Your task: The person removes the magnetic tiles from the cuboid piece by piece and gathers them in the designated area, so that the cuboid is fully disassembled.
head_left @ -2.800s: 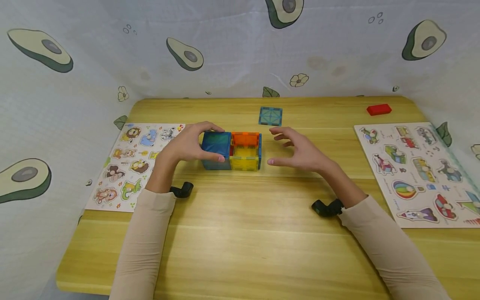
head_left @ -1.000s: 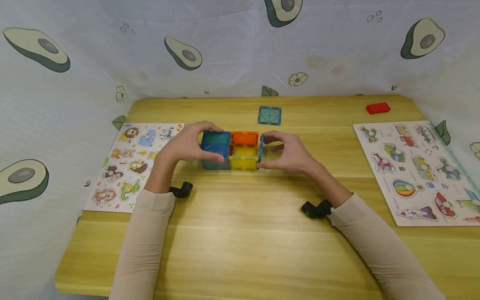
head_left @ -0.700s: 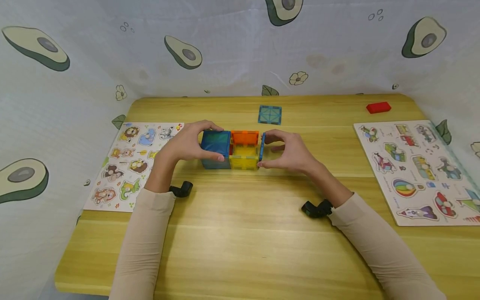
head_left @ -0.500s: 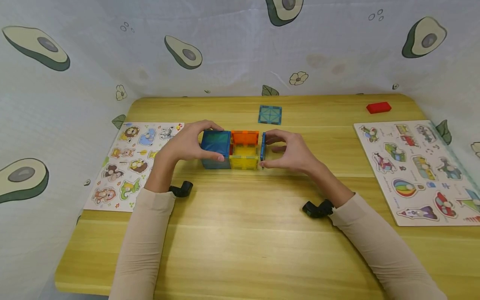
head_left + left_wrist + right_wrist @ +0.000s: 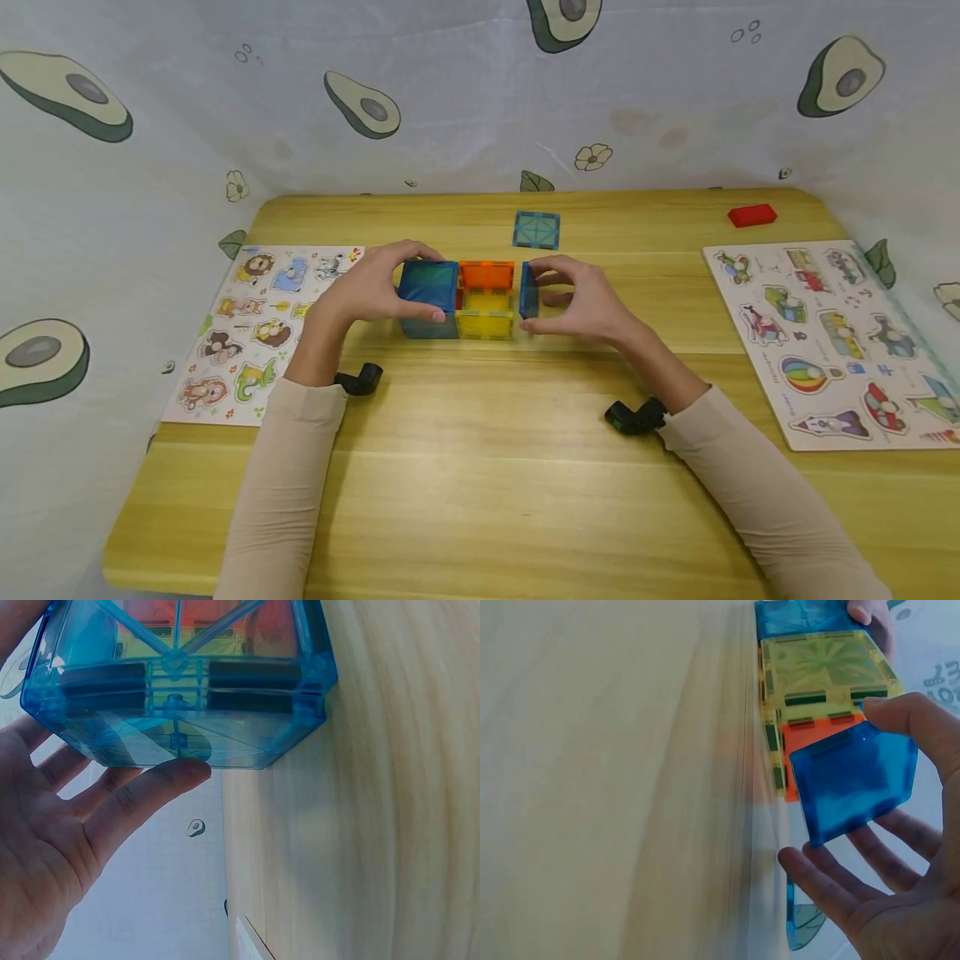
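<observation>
My left hand (image 5: 378,287) grips a blue cube of magnetic tiles (image 5: 429,287), its thumb along the near side and fingers around the back. To the cube's right adjoins an open-topped box with a yellow magnetic tile (image 5: 485,327) in front and an orange one (image 5: 487,273) behind. Its right side is open. There my right hand (image 5: 588,304) pinches a blue magnetic tile (image 5: 855,784) upright between thumb and fingertips. A small gap separates this tile from the box in the head view. In the right wrist view it is tilted beside the orange tile.
Behind the box a light blue magnetic tile (image 5: 537,230) lies flat. A red block (image 5: 752,216) sits at the back right. An animal puzzle board (image 5: 172,412) lies at left, a vehicle puzzle board (image 5: 892,439) at right. A patterned cloth (image 5: 480,108) rises behind the table.
My right hand moved in from the right, took hold of the blue tile on the box's right side and drew it away slightly rightward, turning it. The left hand stays on the cube.
</observation>
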`<state>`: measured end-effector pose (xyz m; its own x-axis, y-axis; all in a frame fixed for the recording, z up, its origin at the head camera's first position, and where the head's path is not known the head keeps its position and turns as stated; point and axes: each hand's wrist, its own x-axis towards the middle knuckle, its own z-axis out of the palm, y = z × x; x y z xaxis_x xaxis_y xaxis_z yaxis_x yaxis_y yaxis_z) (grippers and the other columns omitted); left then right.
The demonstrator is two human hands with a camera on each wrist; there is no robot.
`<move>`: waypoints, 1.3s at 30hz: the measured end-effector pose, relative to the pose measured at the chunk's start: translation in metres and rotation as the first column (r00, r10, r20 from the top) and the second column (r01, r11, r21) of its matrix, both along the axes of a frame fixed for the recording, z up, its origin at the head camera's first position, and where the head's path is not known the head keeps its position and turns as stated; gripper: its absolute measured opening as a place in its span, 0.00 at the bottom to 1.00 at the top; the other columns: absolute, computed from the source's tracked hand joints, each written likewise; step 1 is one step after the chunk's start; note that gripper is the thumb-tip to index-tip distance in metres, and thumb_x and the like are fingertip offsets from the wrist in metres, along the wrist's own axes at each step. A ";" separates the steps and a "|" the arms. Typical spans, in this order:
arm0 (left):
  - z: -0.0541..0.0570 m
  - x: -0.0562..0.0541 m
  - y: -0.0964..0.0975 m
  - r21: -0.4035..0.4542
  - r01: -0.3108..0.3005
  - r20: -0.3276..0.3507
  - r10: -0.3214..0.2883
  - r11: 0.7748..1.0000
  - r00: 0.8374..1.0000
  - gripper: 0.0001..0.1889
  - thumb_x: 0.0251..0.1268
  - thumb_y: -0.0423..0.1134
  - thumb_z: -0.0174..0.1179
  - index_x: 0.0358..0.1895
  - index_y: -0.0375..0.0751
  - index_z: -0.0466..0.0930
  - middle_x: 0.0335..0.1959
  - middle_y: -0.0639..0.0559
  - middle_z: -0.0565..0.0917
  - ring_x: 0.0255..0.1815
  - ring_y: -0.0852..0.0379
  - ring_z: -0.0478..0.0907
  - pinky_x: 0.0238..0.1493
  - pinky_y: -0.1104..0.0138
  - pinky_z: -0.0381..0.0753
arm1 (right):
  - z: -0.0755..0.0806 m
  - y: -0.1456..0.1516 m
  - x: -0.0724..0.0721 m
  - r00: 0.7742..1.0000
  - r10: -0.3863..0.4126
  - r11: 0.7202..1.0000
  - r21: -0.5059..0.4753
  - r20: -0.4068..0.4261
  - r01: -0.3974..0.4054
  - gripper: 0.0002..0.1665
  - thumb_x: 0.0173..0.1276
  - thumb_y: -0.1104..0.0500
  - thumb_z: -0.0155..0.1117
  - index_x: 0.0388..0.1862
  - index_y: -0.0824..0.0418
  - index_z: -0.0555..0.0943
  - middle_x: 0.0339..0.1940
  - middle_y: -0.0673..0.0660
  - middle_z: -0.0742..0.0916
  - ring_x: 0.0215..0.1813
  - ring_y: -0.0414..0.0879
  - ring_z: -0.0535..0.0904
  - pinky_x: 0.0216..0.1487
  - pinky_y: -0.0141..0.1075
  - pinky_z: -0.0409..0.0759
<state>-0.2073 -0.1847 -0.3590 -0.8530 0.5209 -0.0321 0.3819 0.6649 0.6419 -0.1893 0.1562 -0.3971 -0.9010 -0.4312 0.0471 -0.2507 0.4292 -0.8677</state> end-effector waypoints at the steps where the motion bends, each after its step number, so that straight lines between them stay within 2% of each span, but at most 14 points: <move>1: 0.000 0.001 0.000 0.000 0.000 0.000 0.000 1.000 1.000 0.39 0.49 0.58 0.80 0.66 0.54 0.76 0.65 0.51 0.79 0.57 0.49 0.75 0.53 0.53 0.80 | 0.001 0.001 -0.001 1.000 -0.002 1.000 -0.003 0.002 0.002 0.49 0.50 0.59 0.86 0.72 0.60 0.74 0.67 0.60 0.80 0.66 0.60 0.80 0.60 0.54 0.83; 9: 0.000 0.003 -0.001 0.008 0.000 0.011 0.000 1.000 1.000 0.40 0.48 0.58 0.80 0.67 0.53 0.76 0.65 0.50 0.78 0.59 0.48 0.74 0.56 0.49 0.79 | 0.006 0.016 -0.010 1.000 -0.008 0.999 0.041 -0.025 0.009 0.48 0.53 0.62 0.84 0.73 0.61 0.73 0.66 0.62 0.79 0.66 0.63 0.78 0.62 0.57 0.81; 15: -0.002 0.003 -0.001 0.013 0.004 0.007 -0.004 1.000 1.000 0.40 0.49 0.56 0.80 0.67 0.52 0.76 0.66 0.50 0.78 0.59 0.48 0.75 0.58 0.47 0.78 | 0.011 0.029 -0.018 0.999 -0.043 0.993 0.108 -0.021 0.045 0.48 0.55 0.60 0.83 0.74 0.58 0.73 0.71 0.63 0.76 0.65 0.66 0.79 0.66 0.59 0.77; 21: -0.001 0.003 0.000 0.018 0.004 0.006 -0.004 1.000 1.000 0.40 0.48 0.57 0.80 0.67 0.52 0.76 0.66 0.50 0.78 0.59 0.47 0.75 0.58 0.45 0.78 | 0.015 0.043 -0.026 0.995 -0.091 0.982 0.161 -0.029 0.094 0.48 0.56 0.58 0.83 0.75 0.56 0.72 0.71 0.65 0.76 0.64 0.67 0.80 0.66 0.61 0.77; 31: -0.002 0.002 0.000 0.009 0.005 0.000 -0.005 1.000 1.000 0.41 0.48 0.58 0.80 0.67 0.53 0.76 0.66 0.51 0.78 0.59 0.48 0.75 0.59 0.47 0.78 | 0.017 0.067 -0.040 0.989 -0.145 0.946 0.289 -0.019 0.145 0.49 0.60 0.48 0.80 0.78 0.56 0.68 0.75 0.67 0.73 0.67 0.70 0.76 0.66 0.62 0.76; 39: -0.001 0.002 0.001 0.010 -0.001 -0.001 0.001 1.000 1.000 0.41 0.48 0.57 0.80 0.68 0.53 0.76 0.66 0.51 0.78 0.59 0.48 0.75 0.59 0.48 0.78 | 0.015 0.081 -0.054 0.982 -0.188 0.911 0.376 0.017 0.168 0.55 0.63 0.41 0.77 0.81 0.58 0.62 0.77 0.70 0.70 0.72 0.72 0.69 0.69 0.66 0.71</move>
<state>-0.2048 -0.1838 -0.3601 -0.8537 0.5201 -0.0262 0.3816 0.6590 0.6481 -0.2436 0.2372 -0.3817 -0.9613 -0.2408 -0.1337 -0.0993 0.7558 -0.6472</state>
